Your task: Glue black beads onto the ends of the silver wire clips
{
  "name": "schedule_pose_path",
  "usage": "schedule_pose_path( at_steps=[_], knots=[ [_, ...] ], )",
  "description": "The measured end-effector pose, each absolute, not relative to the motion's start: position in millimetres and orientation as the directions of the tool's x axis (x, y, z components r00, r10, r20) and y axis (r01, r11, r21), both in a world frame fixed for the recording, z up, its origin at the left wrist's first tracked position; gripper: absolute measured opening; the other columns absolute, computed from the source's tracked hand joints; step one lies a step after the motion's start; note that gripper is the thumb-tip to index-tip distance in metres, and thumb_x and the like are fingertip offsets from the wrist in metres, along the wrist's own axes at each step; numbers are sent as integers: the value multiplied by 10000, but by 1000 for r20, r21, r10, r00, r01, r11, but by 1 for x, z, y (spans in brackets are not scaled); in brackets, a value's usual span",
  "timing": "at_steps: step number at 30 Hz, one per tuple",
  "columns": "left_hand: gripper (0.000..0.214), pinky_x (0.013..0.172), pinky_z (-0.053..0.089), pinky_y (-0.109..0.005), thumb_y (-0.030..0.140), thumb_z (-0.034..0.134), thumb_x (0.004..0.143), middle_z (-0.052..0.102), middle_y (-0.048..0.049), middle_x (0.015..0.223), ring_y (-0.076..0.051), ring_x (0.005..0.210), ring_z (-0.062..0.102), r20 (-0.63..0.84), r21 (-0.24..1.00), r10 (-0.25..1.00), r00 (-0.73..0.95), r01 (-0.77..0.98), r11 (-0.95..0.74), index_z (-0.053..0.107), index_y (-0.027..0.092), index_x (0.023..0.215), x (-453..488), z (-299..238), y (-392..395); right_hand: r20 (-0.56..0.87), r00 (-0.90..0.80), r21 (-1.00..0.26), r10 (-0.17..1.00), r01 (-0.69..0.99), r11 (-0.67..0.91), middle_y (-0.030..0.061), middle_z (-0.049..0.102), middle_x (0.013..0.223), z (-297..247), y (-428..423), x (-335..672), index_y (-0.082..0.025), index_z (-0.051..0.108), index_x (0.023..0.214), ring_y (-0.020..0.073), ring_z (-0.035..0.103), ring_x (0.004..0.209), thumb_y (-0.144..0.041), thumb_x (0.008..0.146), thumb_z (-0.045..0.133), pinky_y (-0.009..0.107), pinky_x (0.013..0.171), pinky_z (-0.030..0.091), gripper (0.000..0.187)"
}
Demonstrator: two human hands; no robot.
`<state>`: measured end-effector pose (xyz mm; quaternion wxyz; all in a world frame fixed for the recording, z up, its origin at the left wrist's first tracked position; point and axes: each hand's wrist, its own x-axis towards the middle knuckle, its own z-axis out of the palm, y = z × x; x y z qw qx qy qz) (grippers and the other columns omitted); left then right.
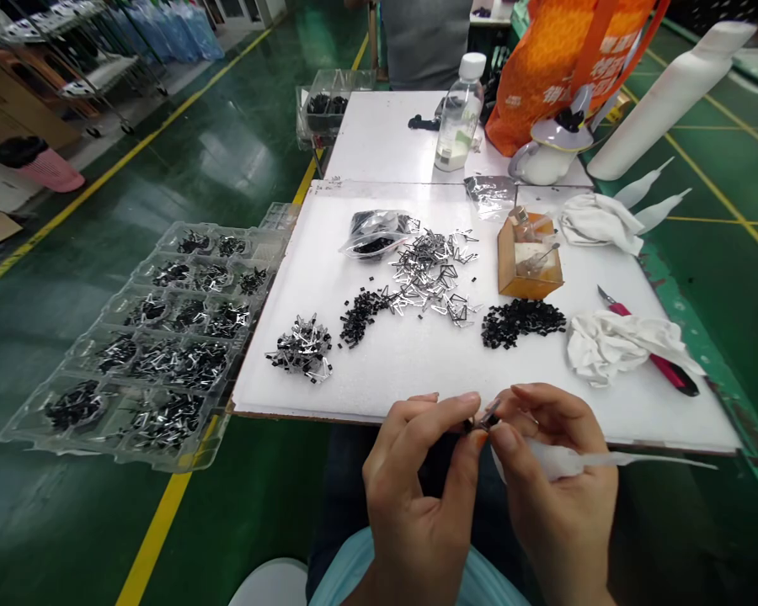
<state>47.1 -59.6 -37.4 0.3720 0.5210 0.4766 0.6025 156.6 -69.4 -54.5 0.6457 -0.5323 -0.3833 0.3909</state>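
Note:
Just off the table's front edge, my left hand (417,480) pinches a small black piece (470,425) between thumb and fingertips. My right hand (562,497) meets it, thumb and forefinger closed on a small metal clip (490,415). A white dropper bottle (556,460) is also tucked in that hand, its thin nozzle pointing right. Whether the two small parts are joined is hidden by my fingertips. Beyond my hands lie a pile of tiny black pieces (523,323), a second black pile (359,316), loose metal clips (430,268) and a heap of black-tipped clips (301,347).
Left of the white table (379,387) is a clear compartment tray (110,383) full of parts. A yellow box (527,282), white cloths (606,345) and a red-handled craft knife (669,370) are on the right. Farther back stand a bottle (460,118) and an orange bag (562,59).

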Motion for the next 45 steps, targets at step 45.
schedule_pose_path(
  at_steps=[45],
  knots=[
    [249, 823, 623, -161, 253, 980, 759, 759, 4, 1085, -94, 829, 782, -527, 522, 840, 128, -732, 439, 886, 295, 986, 34, -24, -43, 273, 524, -955, 807, 47, 292, 27, 604, 688, -4, -23, 200, -202, 757, 760, 111, 457, 481, -405, 903, 804, 259, 386, 288, 253]
  ],
)
